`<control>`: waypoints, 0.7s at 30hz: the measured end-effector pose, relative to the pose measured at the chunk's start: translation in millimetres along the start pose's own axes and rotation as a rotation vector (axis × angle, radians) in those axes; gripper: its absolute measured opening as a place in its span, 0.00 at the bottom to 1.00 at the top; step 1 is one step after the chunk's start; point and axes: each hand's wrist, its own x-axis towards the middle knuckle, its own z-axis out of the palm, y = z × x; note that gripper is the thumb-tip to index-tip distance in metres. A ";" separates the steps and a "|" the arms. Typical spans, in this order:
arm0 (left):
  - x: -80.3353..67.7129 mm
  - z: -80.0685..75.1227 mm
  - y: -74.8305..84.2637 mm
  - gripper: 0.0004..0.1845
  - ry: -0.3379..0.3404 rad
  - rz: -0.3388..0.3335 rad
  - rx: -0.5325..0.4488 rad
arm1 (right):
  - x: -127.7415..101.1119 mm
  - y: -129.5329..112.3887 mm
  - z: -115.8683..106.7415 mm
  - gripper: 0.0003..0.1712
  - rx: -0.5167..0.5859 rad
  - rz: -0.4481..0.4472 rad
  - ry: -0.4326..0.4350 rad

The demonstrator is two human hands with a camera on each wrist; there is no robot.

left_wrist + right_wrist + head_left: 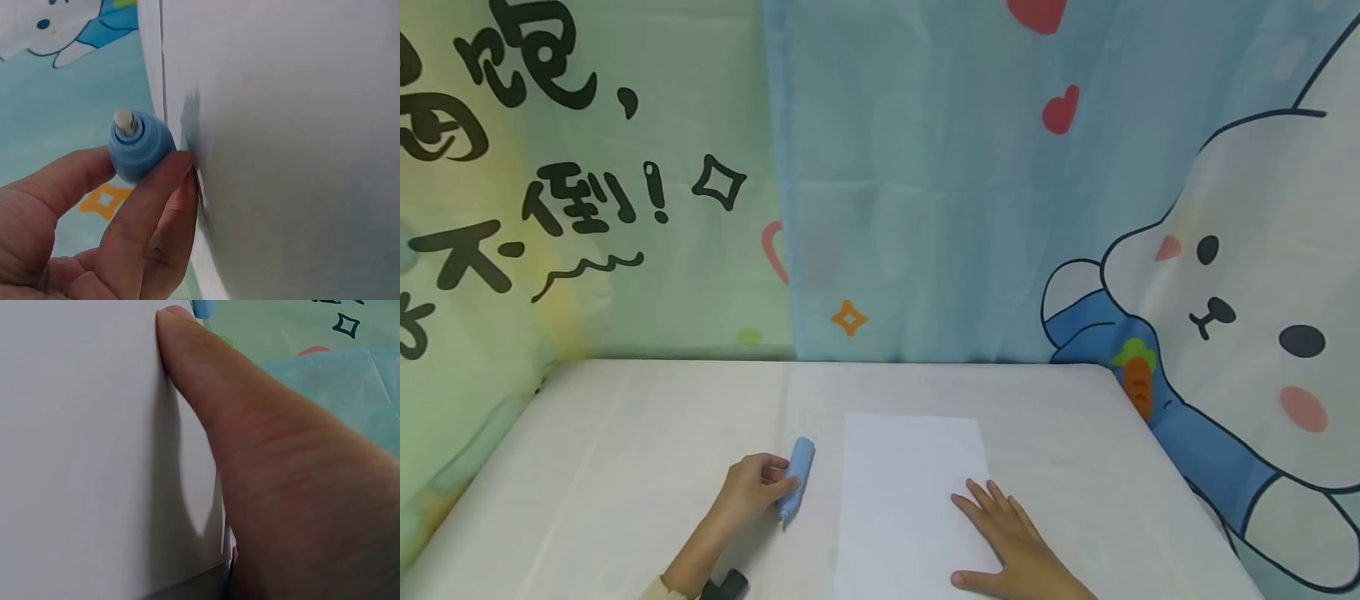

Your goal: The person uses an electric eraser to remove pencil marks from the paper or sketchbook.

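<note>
In the head view, my left hand (756, 487) pinches a thick, light-blue pen (798, 475) between thumb and fingers, to the left of the paper. Its narrow tip points down toward the near side of the table. The left wrist view looks straight at the pen's pale tip (125, 121), with the thumb on one side and the fingers on the other. A blank white sheet of paper (910, 483) lies flat in front of me. My right hand (1011, 546) rests on its right edge with fingers spread. The right wrist view shows mostly its thumb (206, 375) against the paper.
A white-covered table (685, 400) holds the paper. Behind it hangs a printed curtain (917, 208) with writing, hearts and a large white rabbit at right. A dark wrist device (726, 585) shows by the left sleeve.
</note>
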 end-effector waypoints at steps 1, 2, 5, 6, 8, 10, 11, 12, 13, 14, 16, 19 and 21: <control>-1.7 -1.1 0.2 0.17 0.007 0.011 0.012 | 0.9 0.2 0.2 0.57 0.006 -0.008 0.001; -3.1 -2.2 -0.2 0.17 0.012 0.021 0.024 | 1.9 0.2 0.7 0.57 0.005 -0.014 0.003; -7.7 -5.9 -1.6 0.16 0.023 0.048 0.064 | 5.6 -0.4 0.7 0.57 0.022 -0.039 0.006; -9.3 -6.9 -2.8 0.15 0.024 0.053 0.078 | 7.0 -0.7 0.3 0.57 0.025 -0.042 0.006; -12.9 -9.2 -5.1 0.14 0.024 0.046 0.124 | 9.5 -1.3 -1.0 0.56 0.020 -0.042 0.003; -16.2 -11.8 -7.8 0.12 0.023 0.017 0.181 | 12.0 -2.1 -2.2 0.56 0.008 -0.039 -0.002; -17.7 -13.4 -9.0 0.12 0.025 -0.003 0.207 | 13.4 -2.6 -2.5 0.56 0.009 -0.037 -0.006; -18.6 -15.0 -9.9 0.12 0.023 -0.022 0.231 | 13.7 -3.0 -2.3 0.56 0.008 -0.034 -0.009; -19.3 -16.8 -10.3 0.13 0.020 -0.038 0.252 | 13.9 -3.4 -1.9 0.56 0.004 -0.030 -0.011; -19.7 -18.4 -10.7 0.13 0.015 -0.046 0.264 | 13.7 -3.6 -1.6 0.56 0.001 -0.026 -0.011; -19.6 -21.3 -10.2 0.14 0.017 -0.038 0.278 | 12.6 -4.2 -1.4 0.56 -0.004 -0.017 -0.008; -20.3 -25.9 -5.7 0.13 0.080 0.023 0.282 | 9.0 -5.7 -2.9 0.57 -0.010 -0.002 -0.006; -21.3 -29.8 -0.4 0.15 0.171 0.105 0.287 | 6.1 -8.5 -5.5 0.59 -0.025 0.001 0.005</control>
